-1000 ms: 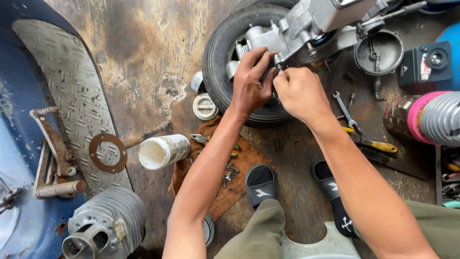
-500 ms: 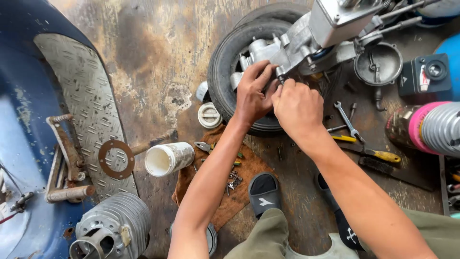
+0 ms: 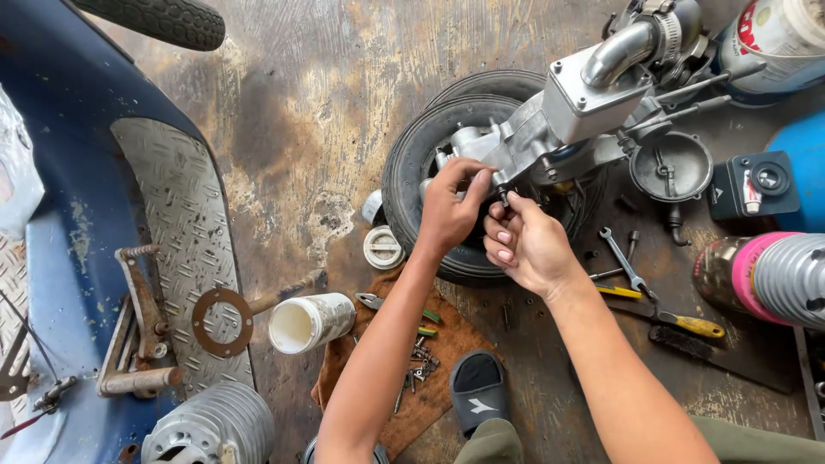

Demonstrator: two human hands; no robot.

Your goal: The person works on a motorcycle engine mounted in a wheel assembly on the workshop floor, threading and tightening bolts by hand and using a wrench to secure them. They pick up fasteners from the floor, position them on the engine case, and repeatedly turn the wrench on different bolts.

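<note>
We look down on a silver engine casing (image 3: 550, 129) resting on a small black tyre (image 3: 421, 163) laid flat on a stained concrete floor (image 3: 301, 112). Both hands meet at the casing's lower left edge, where a small dark fitting, too tiny to identify, sits between the fingertips.

Compared with a second ago, the hands have barely moved on the casing. The left hand (image 3: 449, 210) was spread over the metal with its fingers flatter; now its thumb and forefinger are curled into a pinch at the edge. The right hand (image 3: 526, 245) has stayed just beneath, fingers folded, fingertips touching the same spot. The view has drawn nearer and shifted left, so more of the blue scooter body (image 3: 60, 223) shows. We judge this as steady fine work at one point, not a change of position.

The left hand's pinch is nearly closed; whether it truly holds the small part we cannot tell. The right hand is loosely curled, and we cannot tell what, if anything, it holds.

Outward from there, a white cap (image 3: 383, 247) lies just left of the tyre. A white plastic cup (image 3: 311, 322) lies on its side near a brown cloth (image 3: 430, 404) scattered with screws. A spanner (image 3: 625, 262) and a yellow-handled tool (image 3: 679, 320) lie to the right.
</note>
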